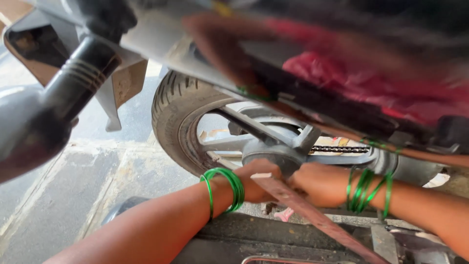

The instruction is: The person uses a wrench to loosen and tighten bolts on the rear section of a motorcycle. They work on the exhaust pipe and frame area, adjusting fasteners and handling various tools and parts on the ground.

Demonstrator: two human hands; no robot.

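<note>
A motorcycle's rear wheel stands in front of me, with a grey hub and a drive chain running to the right. My left hand, with green bangles on its wrist, is closed around the top end of a rusty flat bar just below the hub. My right hand, also with green bangles, is closed against the bar's other side. The bar slants down to the lower right. Both palms are hidden.
A black and grey exhaust pipe fills the upper left, close to the camera. Blurred red and dark bodywork overhangs at the upper right. Grey concrete floor lies at left, and a dark metal platform sits under my arms.
</note>
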